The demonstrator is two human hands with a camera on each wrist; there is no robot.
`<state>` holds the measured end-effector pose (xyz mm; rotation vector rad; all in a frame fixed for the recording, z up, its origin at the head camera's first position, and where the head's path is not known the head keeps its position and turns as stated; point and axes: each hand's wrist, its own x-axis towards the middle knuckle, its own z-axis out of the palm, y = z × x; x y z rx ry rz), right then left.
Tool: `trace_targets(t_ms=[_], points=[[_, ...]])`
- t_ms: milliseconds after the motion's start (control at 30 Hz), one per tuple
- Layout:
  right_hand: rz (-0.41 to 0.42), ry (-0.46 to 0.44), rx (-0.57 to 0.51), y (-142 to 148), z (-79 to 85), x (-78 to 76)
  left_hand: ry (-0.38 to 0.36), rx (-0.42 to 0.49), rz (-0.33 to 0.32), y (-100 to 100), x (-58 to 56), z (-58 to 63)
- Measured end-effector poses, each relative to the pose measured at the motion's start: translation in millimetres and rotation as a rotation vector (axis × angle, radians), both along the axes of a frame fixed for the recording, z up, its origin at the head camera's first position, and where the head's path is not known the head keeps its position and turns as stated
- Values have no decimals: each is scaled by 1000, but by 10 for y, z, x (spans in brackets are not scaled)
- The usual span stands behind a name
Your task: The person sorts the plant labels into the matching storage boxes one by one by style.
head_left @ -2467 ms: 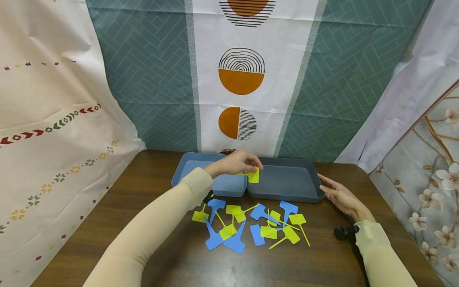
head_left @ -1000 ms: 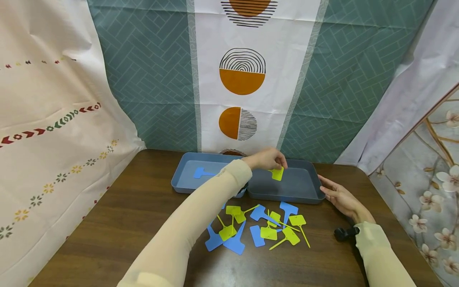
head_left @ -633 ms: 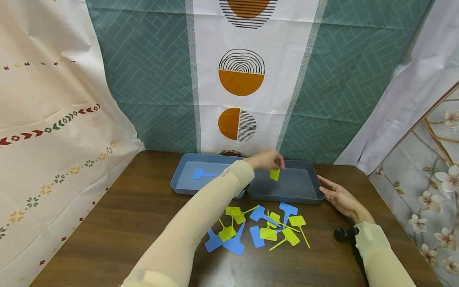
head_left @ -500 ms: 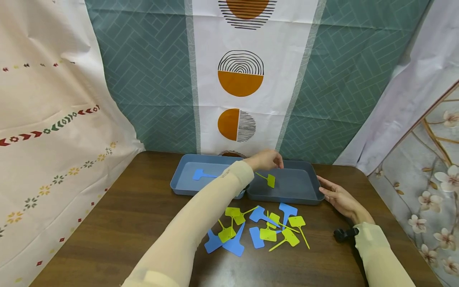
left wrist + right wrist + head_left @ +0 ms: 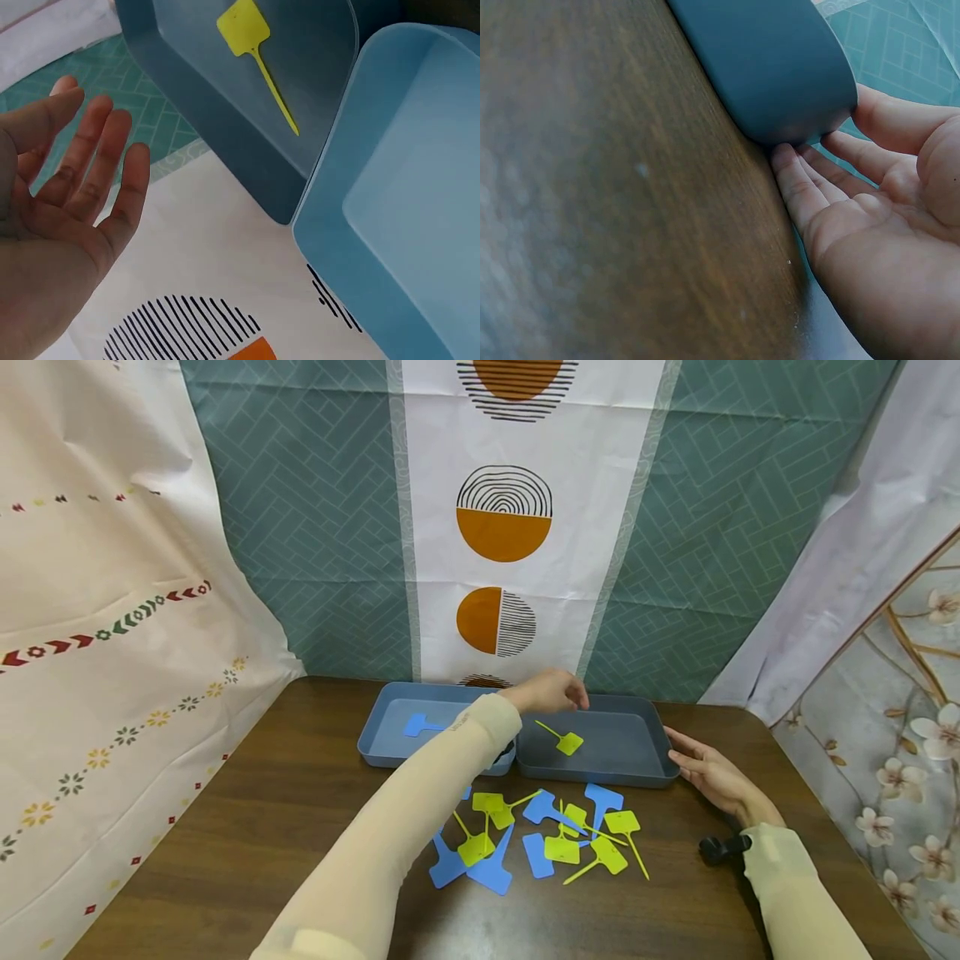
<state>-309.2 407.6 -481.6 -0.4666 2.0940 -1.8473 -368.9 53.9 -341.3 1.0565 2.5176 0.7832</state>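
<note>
My left hand (image 5: 551, 692) hovers over the back of the dark grey-blue tray (image 5: 622, 745), fingers loosely bent around nothing. Below it, a yellow plant label (image 5: 571, 744) lies on that tray's floor; the left wrist view shows its square head and thin pointed stem. A T-shaped blue plant label (image 5: 416, 725) lies in the lighter blue tray (image 5: 384, 747), partly covered by my left sleeve. At the dark tray's right end, my right hand (image 5: 712, 770) touches the outer wall, thumb at the rim side and fingertips low by the table, as the right wrist view (image 5: 900, 187) shows.
In front of the trays, several yellow labels (image 5: 561, 850) and blue labels (image 5: 491, 872) lie scattered and overlapping on the brown wooden table (image 5: 675, 910). The two trays stand side by side before a patterned cloth backdrop (image 5: 322, 527). My left sleeve crosses over some labels.
My left hand carried the yellow label rightward over the dark tray and let it go; the label dropped and settled flat. The hand then drew slightly left. My right hand stayed in place.
</note>
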Motion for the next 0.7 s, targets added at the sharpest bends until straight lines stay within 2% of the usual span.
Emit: trace_targets(t_ms=[267, 367, 700], points=[[-4, -4, 2, -6, -20, 1, -22, 88, 26, -154, -55, 2], [-5, -6, 6, -5, -14, 1, -20, 104, 39, -204, -74, -25], [-6, -24, -5, 1, 11, 3, -33, 133, 24, -343, -56, -149]])
